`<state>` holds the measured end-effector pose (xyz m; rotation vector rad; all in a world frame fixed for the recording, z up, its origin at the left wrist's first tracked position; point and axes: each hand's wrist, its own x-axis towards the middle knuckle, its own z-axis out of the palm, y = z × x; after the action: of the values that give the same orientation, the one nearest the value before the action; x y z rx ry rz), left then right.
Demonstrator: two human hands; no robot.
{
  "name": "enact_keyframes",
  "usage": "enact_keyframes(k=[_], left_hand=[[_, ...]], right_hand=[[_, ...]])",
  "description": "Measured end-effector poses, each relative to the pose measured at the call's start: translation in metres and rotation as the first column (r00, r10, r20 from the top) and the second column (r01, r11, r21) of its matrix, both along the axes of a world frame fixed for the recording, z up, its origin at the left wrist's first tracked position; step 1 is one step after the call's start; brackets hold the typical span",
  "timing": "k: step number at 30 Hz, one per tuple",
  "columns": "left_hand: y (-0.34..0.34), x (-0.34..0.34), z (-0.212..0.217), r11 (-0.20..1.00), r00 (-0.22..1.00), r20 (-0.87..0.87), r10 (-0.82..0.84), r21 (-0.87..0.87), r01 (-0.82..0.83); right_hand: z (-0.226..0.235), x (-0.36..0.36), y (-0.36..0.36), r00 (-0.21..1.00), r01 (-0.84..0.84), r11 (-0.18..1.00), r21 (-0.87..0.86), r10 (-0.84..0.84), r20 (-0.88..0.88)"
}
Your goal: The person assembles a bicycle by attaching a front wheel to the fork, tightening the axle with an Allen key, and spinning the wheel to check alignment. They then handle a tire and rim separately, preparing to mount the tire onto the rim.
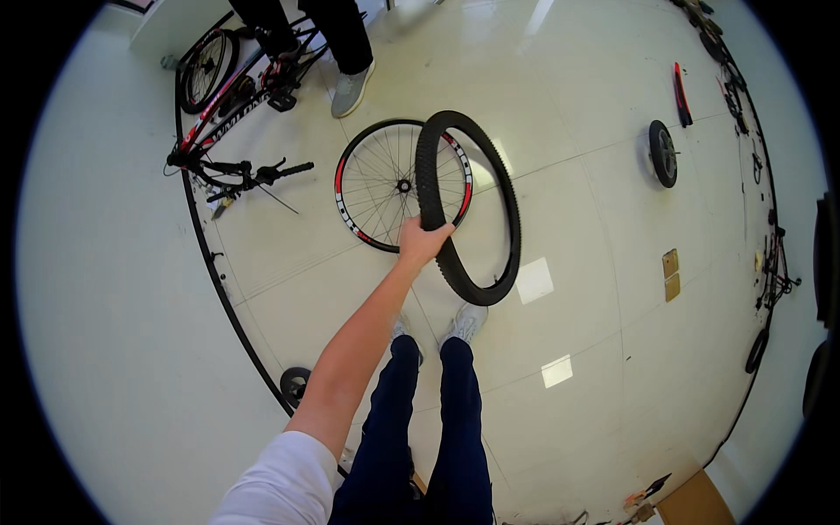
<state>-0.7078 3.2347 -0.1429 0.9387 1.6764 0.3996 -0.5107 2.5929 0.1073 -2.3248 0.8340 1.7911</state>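
My left hand (423, 241) reaches forward and is closed around the near left side of a black knobby bicycle tire (428, 179). The tire is held up at a tilt, and its open ring shows the floor through it. Behind and below it, a spoked bicycle wheel (403, 185) with a black, red and white rim and no tire on it lies flat on the floor. The tire covers part of the wheel's right side. My right hand is out of the picture.
At the upper left a bicycle frame (229, 112) lies on its side by a person's grey shoe (352, 91). A small wheel (662, 154), a red-and-black fender-like piece (681, 94) and a brown cardboard piece (671, 275) lie to the right. A small black wheel (296, 385) rests by the left wall.
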Motion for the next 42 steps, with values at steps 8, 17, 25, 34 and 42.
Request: enact_keyframes(k=[8,17,25,34,42], left_hand=[[-0.056,0.051,0.17,0.95,0.966,0.027,-0.257,0.192,0.247],[-0.063,-0.018,0.444,0.908,0.935,-0.104,-0.34,0.221,0.355],[-0.212,-0.053,0.471,0.826,0.974,-0.216,-0.068,0.535,0.176],[-0.747,-0.269,0.213,0.69,0.714,-0.412,0.566,-0.238,-0.684],[-0.858,-0.229,0.269,0.187,0.538,-0.329,0.776,-0.695,-0.694]], right_hand=[[-0.048,0.023,0.09,0.995,-0.027,0.952,0.304,-0.004,0.102],[0.069,-0.062,0.462,0.855,0.355,0.327,0.876,0.265,-0.446],[0.112,-0.092,0.526,0.729,0.661,0.349,0.664,-0.088,-0.679],[-0.005,0.015,0.328,0.973,0.194,0.626,0.755,-0.026,-0.228],[0.066,0.101,0.258,0.968,0.177,0.45,0.875,-0.238,-0.073]])
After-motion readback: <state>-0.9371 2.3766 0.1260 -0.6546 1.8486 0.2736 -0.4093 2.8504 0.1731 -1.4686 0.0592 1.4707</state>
